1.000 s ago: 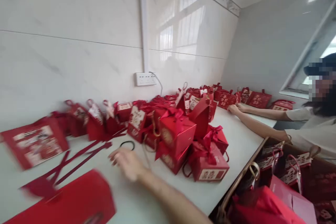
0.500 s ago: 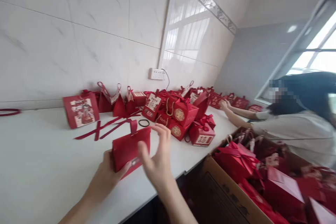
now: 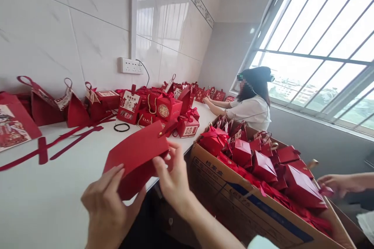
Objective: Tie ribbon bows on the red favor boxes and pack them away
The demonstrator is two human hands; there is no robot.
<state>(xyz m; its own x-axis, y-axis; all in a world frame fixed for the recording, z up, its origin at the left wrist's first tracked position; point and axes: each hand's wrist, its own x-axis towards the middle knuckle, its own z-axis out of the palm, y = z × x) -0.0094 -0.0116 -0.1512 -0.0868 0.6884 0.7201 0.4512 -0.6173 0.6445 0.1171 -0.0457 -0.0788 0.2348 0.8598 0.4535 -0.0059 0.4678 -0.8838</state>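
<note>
A red paper gift box is between my two hands, tilted above the table's front edge. My left hand grips its near left side, fingers on top and thumb underneath. At the right end, my right hand pinches the box's edge between thumb and fingers. Behind it on the white table lie dark red ribbon strips and a black elastic ring. A red bag with a printed picture leans at the far left.
Red gift boxes crowd the table along the tiled wall. An open cardboard carton full of red boxes stands at the right. Another person works at the table's far end; a co-worker's hand reaches over the carton's right edge.
My view has swung right, bringing the window, the carton and a co-worker's hand into sight. The box has been turned and tipped, and my right hand has closed on its right end.
</note>
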